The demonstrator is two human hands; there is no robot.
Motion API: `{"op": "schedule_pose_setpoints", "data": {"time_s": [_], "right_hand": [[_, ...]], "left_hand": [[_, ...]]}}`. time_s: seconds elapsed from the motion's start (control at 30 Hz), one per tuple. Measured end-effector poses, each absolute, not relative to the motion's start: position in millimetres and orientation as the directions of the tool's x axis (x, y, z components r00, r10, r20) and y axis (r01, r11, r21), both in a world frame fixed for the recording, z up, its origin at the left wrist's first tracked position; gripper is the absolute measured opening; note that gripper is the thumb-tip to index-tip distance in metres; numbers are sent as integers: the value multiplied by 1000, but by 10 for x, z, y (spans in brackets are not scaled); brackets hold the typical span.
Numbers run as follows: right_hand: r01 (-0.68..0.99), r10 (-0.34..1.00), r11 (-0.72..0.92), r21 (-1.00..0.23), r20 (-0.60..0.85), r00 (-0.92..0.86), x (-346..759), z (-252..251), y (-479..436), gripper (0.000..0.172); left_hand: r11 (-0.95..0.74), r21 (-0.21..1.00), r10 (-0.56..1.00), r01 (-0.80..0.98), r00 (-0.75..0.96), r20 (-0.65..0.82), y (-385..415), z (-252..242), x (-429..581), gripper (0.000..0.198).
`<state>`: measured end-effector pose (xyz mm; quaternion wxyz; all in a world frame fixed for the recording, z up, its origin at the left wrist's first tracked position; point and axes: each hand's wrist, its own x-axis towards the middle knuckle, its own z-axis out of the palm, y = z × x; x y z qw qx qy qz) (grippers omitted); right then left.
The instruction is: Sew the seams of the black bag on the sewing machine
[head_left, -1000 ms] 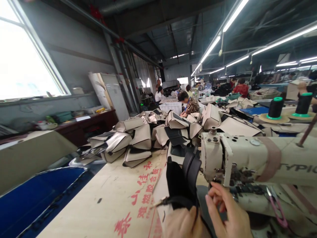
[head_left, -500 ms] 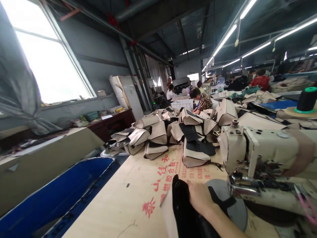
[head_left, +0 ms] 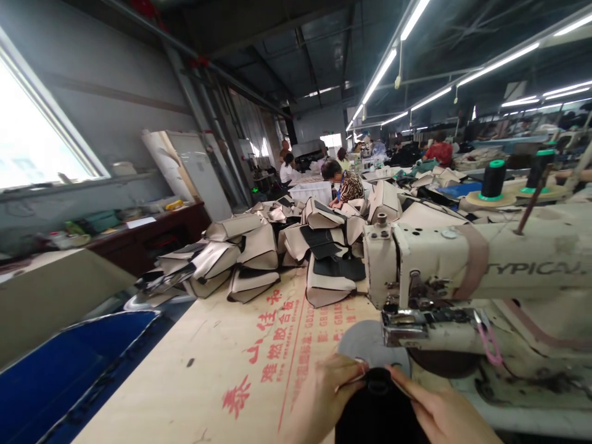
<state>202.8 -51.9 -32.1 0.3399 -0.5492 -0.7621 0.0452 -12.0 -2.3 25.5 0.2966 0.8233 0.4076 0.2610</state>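
Low in the head view, my left hand point(head_left: 330, 394) and my right hand point(head_left: 428, 398) are closed on opposite sides of a black fabric piece point(head_left: 377, 416). Fingers of both hands pinch its upper edge, and its lower part runs out of the picture. Just beyond it, a round grey disc point(head_left: 367, 342) lies on the plywood table point(head_left: 203, 370), in front of the cream sewing machine point(head_left: 430, 259). Pink-handled thread snips point(head_left: 490, 345) rest on the machine's lower arm.
Beige sewn pieces with black trim point(head_left: 259, 246) are heaped across the table's far side. A blue bin point(head_left: 83, 351) stands to the left. Two black thread cones point(head_left: 493, 179) sit behind the machine. A person in a patterned top point(head_left: 351, 185) sits beyond the heap.
My view has swung right, bringing more of the sewing machine in. My left hand has come into view and grips the black fabric piece too. The beige side seen earlier no longer shows.
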Motion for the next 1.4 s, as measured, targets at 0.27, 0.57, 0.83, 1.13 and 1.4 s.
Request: {"op": "schedule_pose_setpoints", "data": {"time_s": [0.27,0.57,0.83,1.13,1.4], "right_hand": [[513,771,624,-589,356,-529,2132,-14,-256,22],[597,891,409,-690,163,-423,2159,-212,-181,23],[595,879,455,-663,228,-419,2126,-228,-201,27],[680,824,554,-481,432,-367,2178,-348,-185,37],[614,829,554,-562,309,-466,2206,-279,-124,25]], "left_hand": [[-434,781,842,449,510,175,-97,184,-6,20],[-599,589,795,543,491,356,-88,-49,164,24],[-579,595,764,557,625,159,-23,233,124,33],[-540,592,773,599,631,66,46,252,179,28],[-412,754,813,512,580,51,142,246,216,25]]}}
